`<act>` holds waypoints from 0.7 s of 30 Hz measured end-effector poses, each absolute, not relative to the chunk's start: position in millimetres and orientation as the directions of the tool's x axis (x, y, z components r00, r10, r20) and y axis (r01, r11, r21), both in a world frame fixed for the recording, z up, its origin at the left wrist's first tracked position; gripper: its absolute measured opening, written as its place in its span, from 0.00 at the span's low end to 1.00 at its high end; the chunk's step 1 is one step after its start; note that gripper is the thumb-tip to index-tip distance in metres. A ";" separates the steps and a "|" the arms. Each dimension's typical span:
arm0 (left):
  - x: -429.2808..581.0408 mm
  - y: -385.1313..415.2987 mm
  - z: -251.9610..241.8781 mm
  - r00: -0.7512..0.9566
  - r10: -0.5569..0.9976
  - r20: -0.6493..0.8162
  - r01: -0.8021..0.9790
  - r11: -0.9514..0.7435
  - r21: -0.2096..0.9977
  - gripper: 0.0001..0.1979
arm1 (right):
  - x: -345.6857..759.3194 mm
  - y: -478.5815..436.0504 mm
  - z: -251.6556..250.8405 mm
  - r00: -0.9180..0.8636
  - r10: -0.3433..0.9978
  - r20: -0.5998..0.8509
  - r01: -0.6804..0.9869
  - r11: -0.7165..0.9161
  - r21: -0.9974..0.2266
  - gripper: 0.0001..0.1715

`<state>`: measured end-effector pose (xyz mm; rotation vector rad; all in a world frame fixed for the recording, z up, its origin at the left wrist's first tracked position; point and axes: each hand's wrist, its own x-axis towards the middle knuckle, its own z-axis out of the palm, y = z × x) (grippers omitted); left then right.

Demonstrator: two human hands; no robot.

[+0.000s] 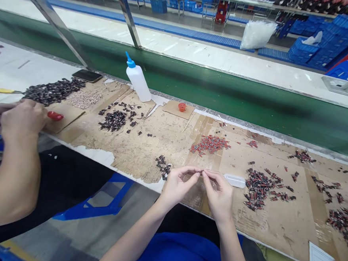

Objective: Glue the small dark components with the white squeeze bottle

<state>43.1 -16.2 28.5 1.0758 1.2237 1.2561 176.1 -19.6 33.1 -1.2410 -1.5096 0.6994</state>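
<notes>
My left hand [178,184] and my right hand [219,193] meet above the near edge of the cardboard-covered bench [149,144]. Their fingertips pinch together on one tiny dark part [202,172], too small to name. A small clear plastic piece [235,180] lies just right of my right hand. Beyond it lies a heap of red-and-black small parts [259,188]. A pile of red parts [210,144] sits farther back, and a little dark cluster [163,166] lies left of my left hand.
A co-worker's hands [20,117] work at the far left beside a red-handled tool [55,116] and dark part piles [53,91]. A white squeeze bottle with blue tip [138,79], a phone [87,76], a small red cap [182,106] and a green conveyor belt [224,90] lie behind.
</notes>
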 end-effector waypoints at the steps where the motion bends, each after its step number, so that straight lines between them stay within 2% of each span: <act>1: 43.6 -16.6 29.9 -0.071 0.996 -0.054 -0.071 0.049 0.996 0.07 | 176.5 -20.3 32.8 0.049 0.942 0.331 0.342 0.296 -0.892 0.05; 8: 47.7 -21.3 34.1 -0.078 0.997 -0.022 0.016 0.023 1.000 0.06 | 180.3 -24.2 31.3 0.090 0.990 0.106 0.154 0.091 -0.984 0.09; 14: 51.8 -27.8 37.3 -0.055 0.997 0.054 0.070 -0.050 0.996 0.07 | 181.4 -23.4 37.7 0.162 0.985 -0.061 -0.070 -0.050 -0.996 0.12; 21: 50.7 -30.7 43.2 -0.028 0.989 0.147 0.131 -0.142 0.981 0.07 | 181.1 -24.0 41.4 0.184 0.975 -0.123 -0.149 -0.096 -0.984 0.13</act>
